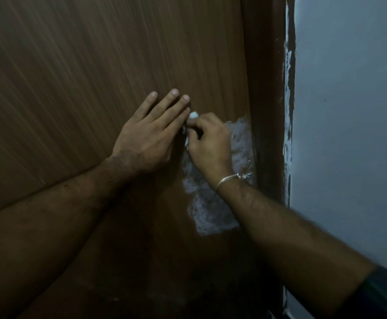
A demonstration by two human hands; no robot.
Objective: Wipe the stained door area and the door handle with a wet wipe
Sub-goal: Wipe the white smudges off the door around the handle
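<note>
Your right hand (207, 139) was curled tight, its fingertips pinching a small bunched wet wipe (193, 115) against the door (96, 77); only a pale, soft wad showed above your knuckles. Your left hand (151, 132) lay just to the left of it, fingers straight and close together, flat on the wood, the little finger nearly touching the wipe. The stained area (210, 215) ran from under your right hand down and slightly right, past the thin metal bangle (228, 179) on your wrist, so its long axis was roughly vertical and your right hand was the nearer one, sitting at its upper end. It looked whitish, streaky and matte on smooth, fine-grained brown laminate. Right of it stood the darker door frame (266, 100), then a pale wall (348, 111). No handle was visible
</note>
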